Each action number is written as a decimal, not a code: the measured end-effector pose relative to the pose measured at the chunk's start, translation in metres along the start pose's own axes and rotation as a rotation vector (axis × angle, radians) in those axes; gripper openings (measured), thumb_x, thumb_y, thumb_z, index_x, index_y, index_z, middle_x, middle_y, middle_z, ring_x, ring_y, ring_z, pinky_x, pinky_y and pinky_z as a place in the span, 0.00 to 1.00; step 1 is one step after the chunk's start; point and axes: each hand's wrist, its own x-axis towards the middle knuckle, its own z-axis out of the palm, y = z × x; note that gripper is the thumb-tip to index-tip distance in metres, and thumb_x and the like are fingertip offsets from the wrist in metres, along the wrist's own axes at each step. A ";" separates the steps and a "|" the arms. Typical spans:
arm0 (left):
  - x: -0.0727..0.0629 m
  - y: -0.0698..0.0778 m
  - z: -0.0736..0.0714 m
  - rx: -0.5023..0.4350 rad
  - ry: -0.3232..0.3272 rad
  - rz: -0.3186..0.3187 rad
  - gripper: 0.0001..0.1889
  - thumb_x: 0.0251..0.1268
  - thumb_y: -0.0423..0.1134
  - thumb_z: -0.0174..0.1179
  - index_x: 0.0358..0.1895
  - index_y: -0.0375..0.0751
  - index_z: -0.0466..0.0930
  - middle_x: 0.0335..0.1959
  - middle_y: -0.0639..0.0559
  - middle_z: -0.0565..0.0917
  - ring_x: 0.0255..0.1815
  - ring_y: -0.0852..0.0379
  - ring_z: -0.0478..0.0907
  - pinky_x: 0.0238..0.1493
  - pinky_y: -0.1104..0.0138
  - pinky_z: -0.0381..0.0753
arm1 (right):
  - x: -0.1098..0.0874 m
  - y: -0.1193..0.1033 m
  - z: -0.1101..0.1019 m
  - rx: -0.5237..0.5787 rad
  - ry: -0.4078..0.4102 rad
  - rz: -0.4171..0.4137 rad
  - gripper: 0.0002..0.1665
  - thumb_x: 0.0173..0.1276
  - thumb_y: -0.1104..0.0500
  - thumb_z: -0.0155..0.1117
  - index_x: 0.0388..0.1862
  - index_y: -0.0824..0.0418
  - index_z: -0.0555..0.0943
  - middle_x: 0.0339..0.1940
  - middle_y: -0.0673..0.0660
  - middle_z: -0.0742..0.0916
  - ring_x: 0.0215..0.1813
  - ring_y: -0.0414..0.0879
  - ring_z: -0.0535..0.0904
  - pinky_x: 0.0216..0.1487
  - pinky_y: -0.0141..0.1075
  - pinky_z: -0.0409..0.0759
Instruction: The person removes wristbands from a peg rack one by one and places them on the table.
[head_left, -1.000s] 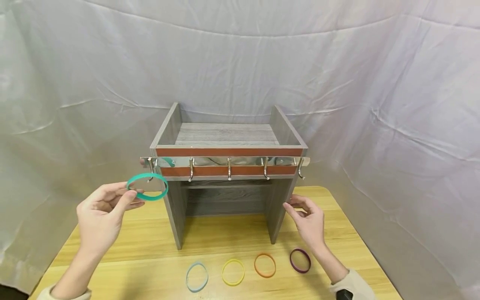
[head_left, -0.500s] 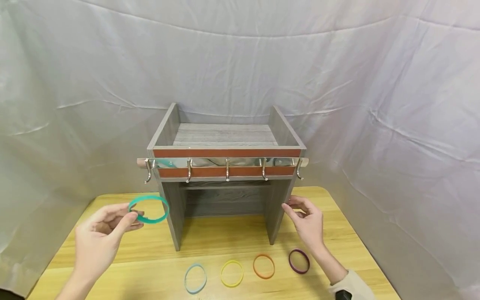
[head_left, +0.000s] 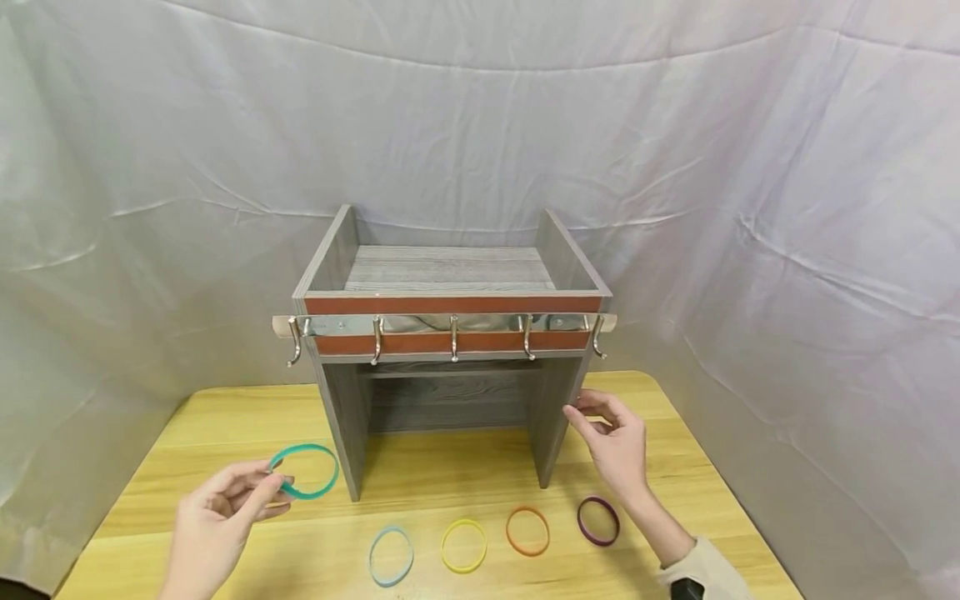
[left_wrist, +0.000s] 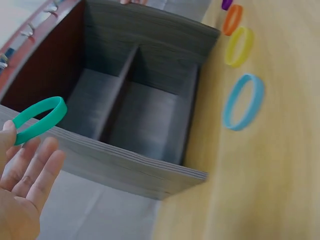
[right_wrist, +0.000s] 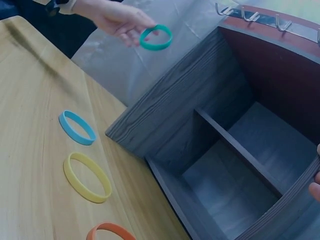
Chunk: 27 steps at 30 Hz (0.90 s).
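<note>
Between thumb and fingers my left hand (head_left: 225, 521) pinches a green silicone wristband (head_left: 335, 475), held out in the air left of the grey wooden shelf unit (head_left: 341, 425). In the left wrist view the green wristband (left_wrist: 42, 120) stands out from the thumb, other fingers spread below. My right hand (head_left: 617, 437) grips the front edge of the unit's right side panel, thumb on the near face. Along the unit's front runs a metal hook rail (head_left: 420, 323) with several bare hooks. Only fingertips of the right hand (right_wrist: 316, 187) show in the right wrist view.
On the wooden table (head_left: 315, 567), in front of the unit, lie a light blue wristband (head_left: 372, 562), a yellow wristband (head_left: 465, 570), an orange wristband (head_left: 528, 552) and a purple wristband (head_left: 600, 543). Grey cloth (head_left: 465, 125) hangs behind and on both sides.
My left hand has come down from the leftmost hook's height toward the table, still pinching the green wristband. My right hand stays at the side panel.
</note>
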 end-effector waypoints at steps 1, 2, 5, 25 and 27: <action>-0.002 -0.004 -0.001 0.021 0.005 -0.032 0.12 0.69 0.15 0.58 0.49 0.30 0.84 0.37 0.56 0.93 0.33 0.61 0.92 0.32 0.64 0.94 | 0.000 0.000 0.000 0.001 -0.001 -0.001 0.12 0.63 0.74 0.76 0.45 0.71 0.87 0.36 0.40 0.90 0.40 0.32 0.87 0.35 0.21 0.88; -0.005 -0.008 -0.001 0.044 0.009 -0.068 0.12 0.70 0.17 0.59 0.49 0.33 0.85 0.36 0.57 0.93 0.32 0.61 0.92 0.32 0.64 0.94 | 0.001 0.000 0.000 0.003 -0.003 -0.003 0.12 0.63 0.74 0.76 0.45 0.71 0.87 0.36 0.40 0.90 0.40 0.32 0.87 0.35 0.21 0.88; -0.013 -0.019 -0.004 0.086 0.009 -0.184 0.11 0.72 0.21 0.61 0.48 0.38 0.86 0.35 0.57 0.93 0.31 0.60 0.92 0.32 0.63 0.94 | 0.001 0.001 0.000 0.004 -0.006 -0.006 0.12 0.62 0.74 0.76 0.45 0.71 0.87 0.36 0.40 0.90 0.40 0.32 0.87 0.36 0.22 0.89; -0.039 -0.065 -0.012 0.264 -0.079 -0.703 0.22 0.72 0.33 0.67 0.61 0.22 0.77 0.35 0.49 0.92 0.33 0.55 0.91 0.38 0.62 0.96 | 0.001 0.004 -0.002 0.000 0.000 -0.011 0.13 0.62 0.74 0.76 0.46 0.70 0.87 0.36 0.40 0.90 0.39 0.33 0.87 0.38 0.22 0.90; -0.042 -0.068 -0.016 0.254 -0.129 -0.722 0.23 0.73 0.35 0.66 0.62 0.21 0.75 0.34 0.51 0.91 0.32 0.56 0.91 0.38 0.63 0.96 | 0.001 0.004 -0.002 0.002 -0.002 -0.011 0.12 0.62 0.74 0.76 0.46 0.70 0.87 0.36 0.40 0.90 0.39 0.33 0.87 0.37 0.22 0.90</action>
